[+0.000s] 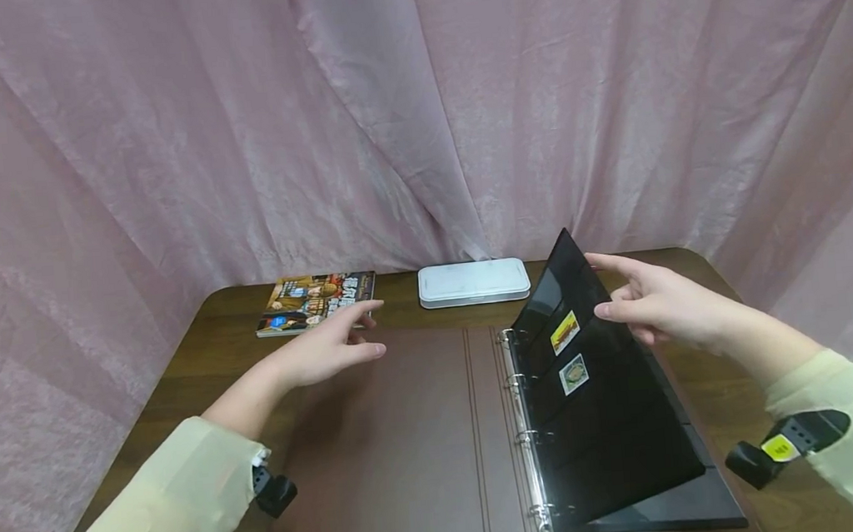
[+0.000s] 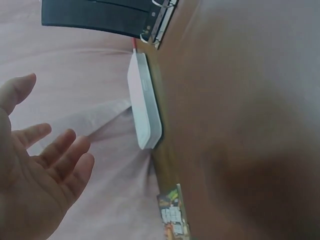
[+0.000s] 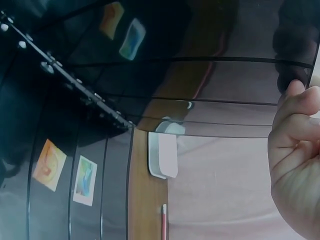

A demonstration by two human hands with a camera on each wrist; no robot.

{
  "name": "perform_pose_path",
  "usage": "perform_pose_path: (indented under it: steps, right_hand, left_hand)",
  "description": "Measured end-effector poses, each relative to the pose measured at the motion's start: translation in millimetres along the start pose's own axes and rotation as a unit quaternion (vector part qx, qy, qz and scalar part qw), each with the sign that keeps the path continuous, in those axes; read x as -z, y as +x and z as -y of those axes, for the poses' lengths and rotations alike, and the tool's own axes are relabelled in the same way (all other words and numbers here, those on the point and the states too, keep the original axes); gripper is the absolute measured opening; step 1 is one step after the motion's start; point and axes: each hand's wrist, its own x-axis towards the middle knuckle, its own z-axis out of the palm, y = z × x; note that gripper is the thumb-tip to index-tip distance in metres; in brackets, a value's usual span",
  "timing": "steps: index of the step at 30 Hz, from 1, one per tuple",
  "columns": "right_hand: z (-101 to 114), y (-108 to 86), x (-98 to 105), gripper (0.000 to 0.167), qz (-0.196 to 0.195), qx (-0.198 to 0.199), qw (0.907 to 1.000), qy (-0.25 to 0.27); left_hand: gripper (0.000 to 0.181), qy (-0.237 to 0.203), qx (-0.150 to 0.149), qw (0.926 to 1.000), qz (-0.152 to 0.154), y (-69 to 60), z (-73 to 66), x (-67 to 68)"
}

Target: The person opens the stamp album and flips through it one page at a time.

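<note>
A brown ring-bound stamp album (image 1: 411,451) lies opened on the table. Its black page (image 1: 613,443) stands tilted up from the metal rings (image 1: 529,437), with two small stamps (image 1: 565,333) showing in the head view. At the page's outer upper edge, my right hand (image 1: 662,302) pinches it between thumb and fingers. My left hand (image 1: 323,345) hovers over the bare inside of the brown cover, fingers loosely extended and holding nothing. Under the lifted page, the right wrist view shows another black page (image 3: 55,200) bearing an orange stamp (image 3: 49,165) and a blue-green stamp (image 3: 85,181).
A colorful booklet (image 1: 316,300) lies at the back left of the wooden table (image 1: 189,401), partly behind the left hand. Beside it at the back is a flat white case (image 1: 473,282). A red pencil (image 3: 164,222) shows near the table's back edge. Pink curtains (image 1: 385,119) hang behind.
</note>
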Motion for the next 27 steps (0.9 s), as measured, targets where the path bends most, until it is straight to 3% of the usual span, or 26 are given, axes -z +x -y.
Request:
perform_pose_path:
  steps: [27]
  right_hand:
    - [28,24.1,-28,0.078,0.012,0.003,0.9991,0.039]
  left_hand:
    - [0.068,-0.025,-0.042,0.9986,0.019,34.4,-57.9,1.4]
